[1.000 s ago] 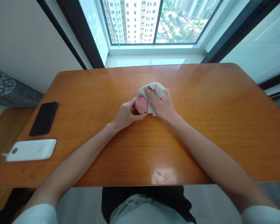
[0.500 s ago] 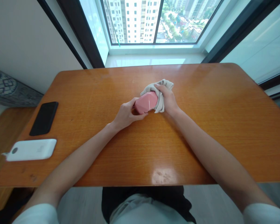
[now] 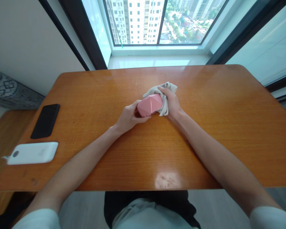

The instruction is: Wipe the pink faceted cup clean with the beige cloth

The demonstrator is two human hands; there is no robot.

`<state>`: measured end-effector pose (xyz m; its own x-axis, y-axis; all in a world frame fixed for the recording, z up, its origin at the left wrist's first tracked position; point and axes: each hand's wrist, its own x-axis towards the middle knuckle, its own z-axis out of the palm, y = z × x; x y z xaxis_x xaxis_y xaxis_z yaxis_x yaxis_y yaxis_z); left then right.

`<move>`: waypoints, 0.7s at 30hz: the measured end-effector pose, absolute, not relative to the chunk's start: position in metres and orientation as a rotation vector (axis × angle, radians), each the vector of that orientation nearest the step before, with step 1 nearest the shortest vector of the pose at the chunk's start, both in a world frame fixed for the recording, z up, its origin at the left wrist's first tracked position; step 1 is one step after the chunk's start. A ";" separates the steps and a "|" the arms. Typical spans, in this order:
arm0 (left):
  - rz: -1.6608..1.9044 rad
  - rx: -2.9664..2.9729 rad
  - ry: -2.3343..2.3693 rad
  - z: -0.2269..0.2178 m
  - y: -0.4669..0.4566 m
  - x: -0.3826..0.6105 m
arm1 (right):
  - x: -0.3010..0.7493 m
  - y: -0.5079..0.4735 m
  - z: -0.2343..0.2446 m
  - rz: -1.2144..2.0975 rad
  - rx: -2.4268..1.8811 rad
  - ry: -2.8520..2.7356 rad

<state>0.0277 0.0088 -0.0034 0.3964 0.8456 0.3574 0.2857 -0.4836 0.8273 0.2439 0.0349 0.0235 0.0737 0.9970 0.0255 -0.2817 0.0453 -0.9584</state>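
A pink faceted case (image 3: 149, 105) sits just above the middle of the orange wooden table (image 3: 205, 133). My left hand (image 3: 128, 117) grips its left end with curled fingers. My right hand (image 3: 172, 102) is closed on a beige cloth (image 3: 166, 95) and presses it against the case's right end. Part of the cloth sticks out behind my right hand; the rest is hidden in my grip.
A black phone (image 3: 45, 121) lies near the table's left edge, with a white power bank (image 3: 32, 153) just in front of it. A window sill (image 3: 154, 61) and big windows lie beyond the far edge. A lower wooden surface (image 3: 0, 133) is at the left.
My right hand with the cloth slid rightward along the case, from covering most of it to its right end, leaving the pink top exposed. My left hand stayed put.
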 end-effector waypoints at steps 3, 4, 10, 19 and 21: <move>1.064 1.951 0.953 -0.002 0.008 0.029 | 0.242 0.026 0.036 1.129 -1.002 -1.233; 1.064 1.945 0.944 -0.001 0.008 0.029 | 0.241 0.023 0.041 1.074 -1.000 -1.344; 1.081 1.924 0.911 -0.005 0.011 0.027 | 0.227 -0.003 0.063 0.301 -1.110 -2.035; 1.136 2.112 0.988 -0.038 0.023 0.020 | 0.193 -0.038 0.054 -0.128 -1.126 -2.361; 1.130 2.109 0.965 -0.040 0.023 0.020 | 0.193 -0.037 0.053 -0.131 -1.131 -2.372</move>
